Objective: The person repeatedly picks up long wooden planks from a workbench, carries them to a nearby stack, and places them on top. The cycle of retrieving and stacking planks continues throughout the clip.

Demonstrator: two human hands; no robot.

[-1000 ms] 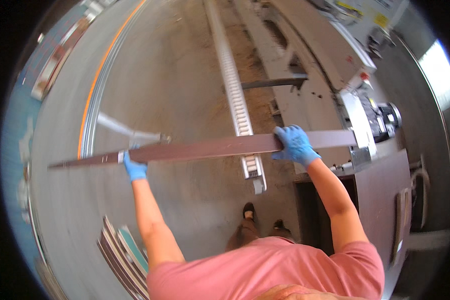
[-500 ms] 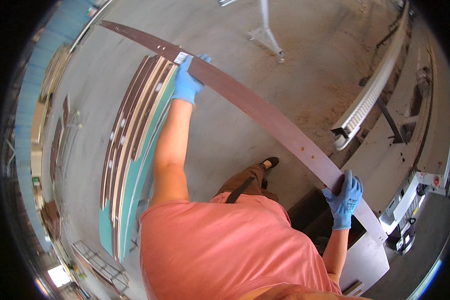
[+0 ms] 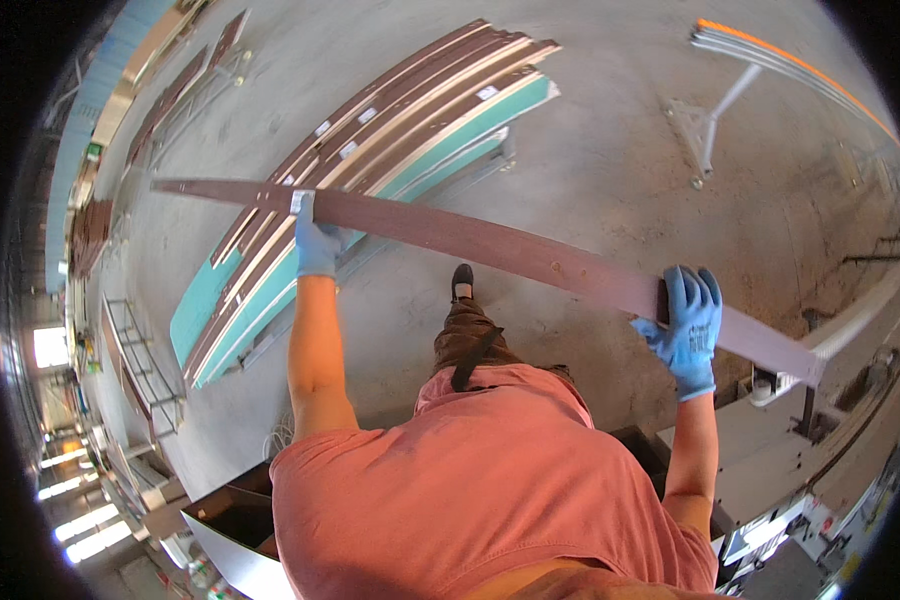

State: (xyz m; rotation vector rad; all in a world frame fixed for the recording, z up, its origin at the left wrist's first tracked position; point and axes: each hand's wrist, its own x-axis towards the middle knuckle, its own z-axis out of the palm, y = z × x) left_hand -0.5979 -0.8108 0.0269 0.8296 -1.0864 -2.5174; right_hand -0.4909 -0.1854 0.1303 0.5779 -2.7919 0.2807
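A long, narrow, dark brown board [image 3: 470, 243] with small drilled holes spans the view in front of me, its right end lower in the picture. My left hand [image 3: 318, 248], in a blue glove, grips it beside a small white label, most of its fingers hidden underneath. Toward the other end my right hand [image 3: 688, 325], also gloved in blue, is closed around the board with the fingers over the far side. Beyond the left part lies a stack of boards [image 3: 380, 135] in brown and teal, several bearing white labels; the held board passes across it.
Far right stands a metal frame [image 3: 715, 120] under an orange-edged rail [image 3: 800, 62]. A pale machine bed [image 3: 740, 450] runs along my right side. At lower left are a dark-lined open box [image 3: 232, 515] and a wire rack [image 3: 145, 370] farther off.
I have turned left, so the stack now sits farther ahead and the machine lower right. The board has swung with me over the stack, both hands still holding it.
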